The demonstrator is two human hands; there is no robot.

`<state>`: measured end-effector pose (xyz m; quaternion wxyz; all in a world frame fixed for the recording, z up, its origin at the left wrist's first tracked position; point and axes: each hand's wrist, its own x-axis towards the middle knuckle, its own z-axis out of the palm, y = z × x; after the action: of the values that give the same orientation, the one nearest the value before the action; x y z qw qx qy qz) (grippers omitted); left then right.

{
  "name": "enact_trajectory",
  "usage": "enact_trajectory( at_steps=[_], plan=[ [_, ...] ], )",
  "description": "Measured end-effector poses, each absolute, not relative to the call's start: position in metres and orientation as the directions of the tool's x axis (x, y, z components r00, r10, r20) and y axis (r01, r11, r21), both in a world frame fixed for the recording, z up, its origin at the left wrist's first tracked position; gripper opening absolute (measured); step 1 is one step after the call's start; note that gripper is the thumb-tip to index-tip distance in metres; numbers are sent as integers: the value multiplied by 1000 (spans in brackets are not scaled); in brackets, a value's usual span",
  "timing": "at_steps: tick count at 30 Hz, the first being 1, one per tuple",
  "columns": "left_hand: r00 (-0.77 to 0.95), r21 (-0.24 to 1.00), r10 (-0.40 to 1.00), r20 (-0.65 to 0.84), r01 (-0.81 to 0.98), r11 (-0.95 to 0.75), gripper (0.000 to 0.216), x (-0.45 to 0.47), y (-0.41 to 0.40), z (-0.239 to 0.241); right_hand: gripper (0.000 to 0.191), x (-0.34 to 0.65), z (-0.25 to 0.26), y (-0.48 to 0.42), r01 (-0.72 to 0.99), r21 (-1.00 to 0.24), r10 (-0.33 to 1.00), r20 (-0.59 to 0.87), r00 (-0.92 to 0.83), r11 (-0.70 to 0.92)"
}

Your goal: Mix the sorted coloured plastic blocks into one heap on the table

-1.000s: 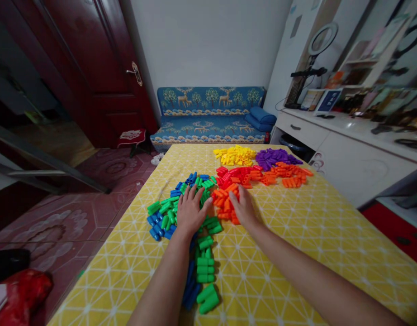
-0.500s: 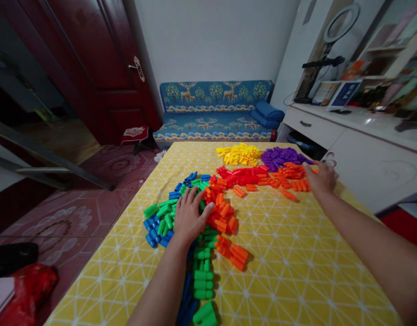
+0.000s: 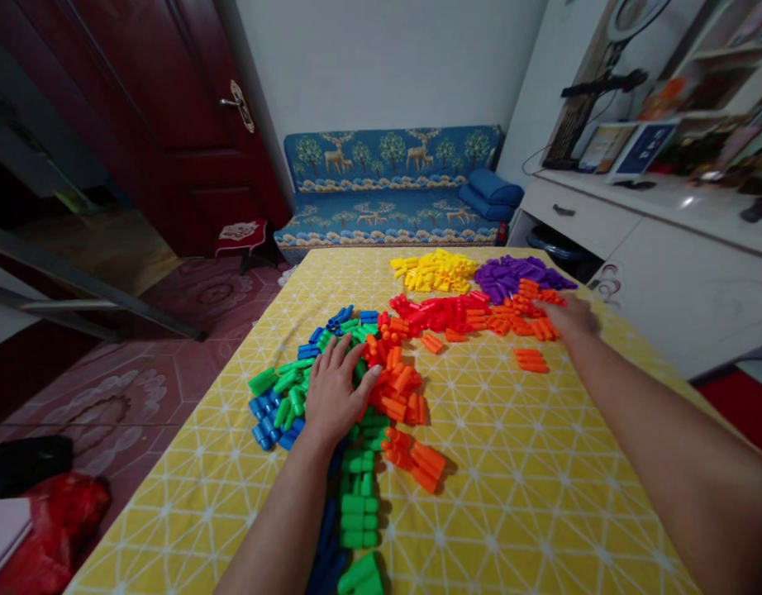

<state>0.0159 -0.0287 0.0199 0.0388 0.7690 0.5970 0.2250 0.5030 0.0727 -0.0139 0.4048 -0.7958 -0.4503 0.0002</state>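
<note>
My left hand [image 3: 336,392] lies with fingers spread over a heap of plastic building pieces. Under and left of it are green pieces [image 3: 286,382] and blue pieces [image 3: 265,421]. Orange pieces [image 3: 397,384] lie just right of its thumb. At the far right of the table my right hand [image 3: 573,321], somewhat blurred, touches the edge of another orange pile [image 3: 521,318]. Its thumb reaches to the left, and I see nothing gripped in it. A few orange pieces [image 3: 530,360] lie in front of that pile.
Red pieces [image 3: 440,312], yellow pieces [image 3: 435,270] and purple pieces [image 3: 511,277] lie toward the back of the table [image 3: 511,479], under a yellow cloth. A row of green pieces [image 3: 359,521] runs to the near edge. A blue sofa [image 3: 381,219] stands behind, a white cabinet [image 3: 678,273] at right.
My right hand has moved a little left against the orange pile, whose right part is pushed closer to the purple pieces. My left hand stays on its heap. The view has shifted slightly.
</note>
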Motion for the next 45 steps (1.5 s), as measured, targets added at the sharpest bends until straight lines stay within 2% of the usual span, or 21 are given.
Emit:
enact_trajectory(
  at_steps=[2, 4, 8, 12, 19, 23, 25, 27, 28, 29, 31, 34, 35, 39, 41, 45],
  plan=[
    [182, 336, 937, 298, 899, -281, 48, 16, -29, 20, 37, 486, -18, 61, 703, -636, 688, 355, 633, -318],
    [180, 343, 938, 297, 897, -280, 48, 17, -29, 20, 31, 466, -20, 49, 703, -645, 694, 359, 625, -299],
    [171, 355, 936, 309, 892, -281, 47, 17, -29, 20, 37, 414, -18, 31, 694, -699, 763, 351, 543, -172],
    [167, 376, 937, 308, 883, -281, 48, 18, -31, 22, 41, 344, -14, 20, 665, -746, 837, 392, 383, 44],
    [123, 456, 935, 333, 847, -274, 52, 18, -30, 21, 47, 207, -12, 2, 454, -872, 898, 335, 286, 180],
    [58, 506, 930, 364, 826, -250, 57, 16, -28, 18, 49, 180, 1, -13, 318, -920, 967, 253, 38, 228],
    [54, 511, 929, 366, 823, -250, 57, 15, -28, 18, 45, 194, 11, -12, 304, -905, 954, 292, -64, 297],
    [66, 500, 927, 369, 826, -258, 55, 15, -29, 18, 43, 229, 18, -1, 384, -838, 908, 419, -3, 388],
    [70, 496, 927, 369, 829, -259, 54, 15, -29, 19, 41, 253, 20, 7, 474, -781, 860, 502, 90, 406],
    [71, 492, 927, 367, 831, -259, 54, 16, -29, 19, 38, 279, 21, 15, 584, -718, 790, 580, 198, 380],
    [73, 488, 929, 363, 835, -256, 54, 16, -30, 20, 37, 337, 18, 33, 736, -646, 658, 646, 387, 201],
    [77, 479, 931, 356, 841, -253, 54, 16, -29, 21, 42, 415, 6, 51, 767, -622, 568, 578, 586, -157],
    [80, 475, 932, 354, 843, -252, 54, 16, -29, 21, 49, 435, 2, 55, 755, -625, 561, 558, 611, -200],
    [96, 461, 934, 345, 849, -257, 54, 16, -28, 21, 85, 482, -12, 69, 703, -657, 665, 398, 631, -273],
    [99, 459, 935, 340, 850, -257, 53, 15, -29, 21, 96, 491, -17, 77, 672, -668, 714, 298, 634, -319],
    [97, 459, 941, 325, 854, -246, 54, 15, -29, 22, 87, 493, -27, 84, 717, -586, 761, 245, 601, -378]
  ],
)
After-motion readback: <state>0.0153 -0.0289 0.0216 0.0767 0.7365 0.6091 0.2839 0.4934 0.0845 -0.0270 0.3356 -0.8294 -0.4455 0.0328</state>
